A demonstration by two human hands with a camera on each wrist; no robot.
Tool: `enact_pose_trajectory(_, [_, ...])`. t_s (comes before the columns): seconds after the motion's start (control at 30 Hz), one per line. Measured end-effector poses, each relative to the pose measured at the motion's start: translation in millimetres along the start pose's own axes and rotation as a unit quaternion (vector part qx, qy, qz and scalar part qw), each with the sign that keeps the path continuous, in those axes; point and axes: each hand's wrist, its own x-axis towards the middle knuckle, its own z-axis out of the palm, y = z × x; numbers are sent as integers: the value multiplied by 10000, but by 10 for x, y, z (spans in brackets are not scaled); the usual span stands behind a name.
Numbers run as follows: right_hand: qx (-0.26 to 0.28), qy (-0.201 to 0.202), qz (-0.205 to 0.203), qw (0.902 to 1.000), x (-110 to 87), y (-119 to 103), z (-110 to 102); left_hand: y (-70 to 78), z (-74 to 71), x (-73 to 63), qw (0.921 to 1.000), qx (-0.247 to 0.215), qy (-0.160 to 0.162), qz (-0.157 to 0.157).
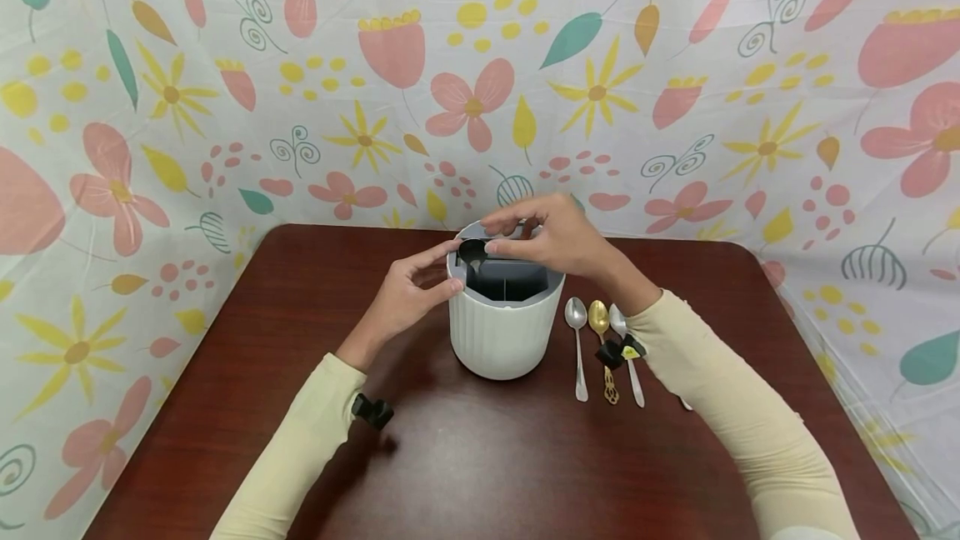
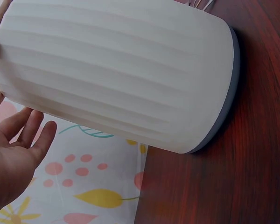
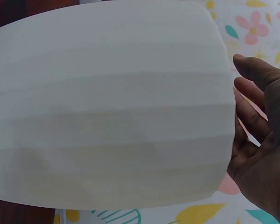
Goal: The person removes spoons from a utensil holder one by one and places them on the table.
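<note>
A white ribbed utensil holder (image 1: 504,348) with a grey divided inside stands upright on the table. My left hand (image 1: 408,290) grips its left rim between thumb and index finger; in the left wrist view the other fingers (image 2: 23,130) spread loosely beside the wall. A black spoon (image 1: 472,252) stands bowl up in the left compartment, its lower part hidden. Over the rim, my right hand (image 1: 551,236) has its thumb beside the spoon's bowl, fingers extended toward the back. In the right wrist view, nothing shows between that hand's (image 3: 263,126) thumb and fingers.
To the right of the holder lie a silver spoon (image 1: 576,315), a gold spoon (image 1: 598,319) and another silver spoon (image 1: 636,386), partly under the right wrist. A metal tip (image 1: 686,404) shows by the sleeve. A floral cloth (image 1: 480,98) hangs behind the brown table (image 1: 480,473).
</note>
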Motion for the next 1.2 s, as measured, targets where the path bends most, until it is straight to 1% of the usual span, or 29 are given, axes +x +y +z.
enact_pose_trajectory(0.33, [-38,-54,-29,10000,1,31,74,-15,-7,-4,10000,50,6,6])
enact_pose_trajectory(0.7, [-124,-148,-19,9998,11,63,102,-24,-5,3,10000,-18,-6,31])
enact_pose_trajectory(1.0, [-253,-61,107,9996,5,55,121,-26,-11,0,10000,-56,-14,63])
enact_pose_trajectory(1.2, [-366,19,1,9993,5,71,148,-27,-7,2,9999,-118,-27,72])
